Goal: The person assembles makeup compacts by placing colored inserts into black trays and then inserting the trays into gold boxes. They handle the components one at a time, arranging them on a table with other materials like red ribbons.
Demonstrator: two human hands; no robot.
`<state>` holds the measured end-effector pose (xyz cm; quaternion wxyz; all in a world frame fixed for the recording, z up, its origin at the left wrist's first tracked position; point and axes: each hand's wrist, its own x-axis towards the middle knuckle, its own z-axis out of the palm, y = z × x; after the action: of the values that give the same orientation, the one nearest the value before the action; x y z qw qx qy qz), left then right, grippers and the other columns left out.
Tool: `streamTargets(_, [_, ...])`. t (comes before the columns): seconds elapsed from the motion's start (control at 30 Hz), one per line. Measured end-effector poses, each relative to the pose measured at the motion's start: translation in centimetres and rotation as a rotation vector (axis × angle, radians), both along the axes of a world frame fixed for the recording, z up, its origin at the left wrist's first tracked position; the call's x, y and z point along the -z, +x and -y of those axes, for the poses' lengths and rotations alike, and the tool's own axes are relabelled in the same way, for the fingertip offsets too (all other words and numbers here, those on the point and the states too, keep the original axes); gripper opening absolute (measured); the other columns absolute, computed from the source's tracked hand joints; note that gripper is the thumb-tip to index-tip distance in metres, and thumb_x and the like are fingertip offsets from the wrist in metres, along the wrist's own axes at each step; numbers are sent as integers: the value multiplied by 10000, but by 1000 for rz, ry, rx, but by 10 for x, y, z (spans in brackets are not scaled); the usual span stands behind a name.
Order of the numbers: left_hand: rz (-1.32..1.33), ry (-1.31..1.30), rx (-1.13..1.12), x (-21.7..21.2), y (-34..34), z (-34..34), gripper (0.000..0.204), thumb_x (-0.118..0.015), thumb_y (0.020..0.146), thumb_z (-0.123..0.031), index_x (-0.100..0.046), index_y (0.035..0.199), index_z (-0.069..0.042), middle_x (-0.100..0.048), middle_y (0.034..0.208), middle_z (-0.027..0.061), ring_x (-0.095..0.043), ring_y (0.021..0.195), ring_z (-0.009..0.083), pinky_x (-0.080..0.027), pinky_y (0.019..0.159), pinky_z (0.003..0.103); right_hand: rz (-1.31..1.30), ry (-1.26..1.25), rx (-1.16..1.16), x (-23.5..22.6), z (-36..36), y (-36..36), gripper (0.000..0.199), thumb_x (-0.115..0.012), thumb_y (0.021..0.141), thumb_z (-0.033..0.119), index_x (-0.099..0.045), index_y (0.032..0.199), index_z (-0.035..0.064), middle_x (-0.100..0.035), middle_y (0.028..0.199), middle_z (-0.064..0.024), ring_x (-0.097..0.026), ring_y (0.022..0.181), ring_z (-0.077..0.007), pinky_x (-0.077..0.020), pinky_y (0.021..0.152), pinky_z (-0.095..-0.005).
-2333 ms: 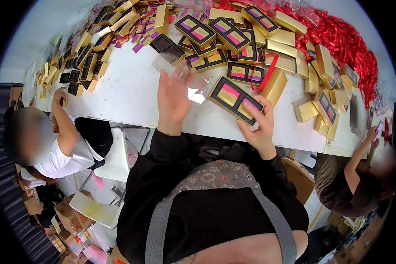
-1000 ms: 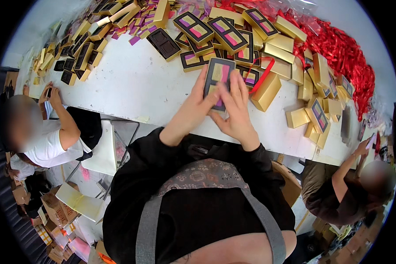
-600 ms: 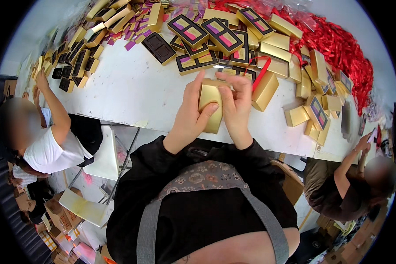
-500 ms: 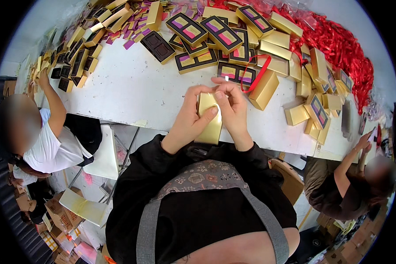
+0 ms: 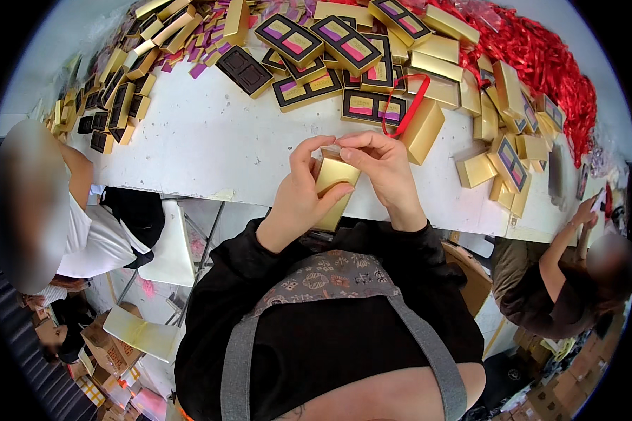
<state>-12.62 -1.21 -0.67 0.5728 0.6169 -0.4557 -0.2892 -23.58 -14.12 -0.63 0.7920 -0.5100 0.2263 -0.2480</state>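
A slim gold gift box is held upright over the table's near edge, close to my body. My left hand wraps its left side, thumb across the front and index finger bent over the far end. At that far end the thumb and fingers of my right hand are pinched together, the fingertips of both hands nearly meeting. Whatever lies between the right fingertips is too small to make out. Just beyond stands another gold box with a loop of red ribbon against it.
Two-window gold and black boxes lie piled ahead on the white table. An open box with a dark tray sits left of them. Red ribbon heaps at the far right. Other people work at left and right.
My right hand has shifted right and its thumb has moved from the box's front to its far end. The box has tilted slightly. The person at left has leaned in.
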Motion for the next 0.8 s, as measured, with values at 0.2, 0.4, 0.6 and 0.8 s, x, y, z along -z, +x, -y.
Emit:
streamTargets(0.2, [129,52,99,7,11,-2,453,-664,858,-63,-412,1234,-53,-409,1345,154,-520,1123,235,-463,909,349,-21,-74,-82,2,-6,-15,175,-642,886,46,-682,1037,-32,-632,1141,-109,-587,1016,-157,-462,888,-274])
streamTargets(0.4, [64,-99,166,9,-3,8,388,-682,861,-148,-475,1181,-77,-398,1376,167,-456,1226,290,-405,989,378,-52,-196,-37,-16,-23,-46,251,-592,900,19,-670,1139,11,-577,1276,-144,-529,1201,-222,-430,985,-339])
streamTargets(0.6, [-85,-244,-16,-9,13,43,431,-615,899,-173,-451,1283,-68,-304,1456,167,-343,1330,276,-385,1027,411,-714,-1526,698,-60,39,-73,262,-672,750,50,-700,1006,97,-569,1230,-183,-542,1142,-335,-407,937,-429])
streamTargets(0.8, [174,-83,-135,24,43,56,341,-570,882,-26,-496,1214,-41,-467,1309,126,-489,1171,228,-465,912,331,-793,-1574,130,-4,77,-32,67,-717,782,108,-696,846,105,-648,956,-65,-593,1025,-220,-448,837,-446])
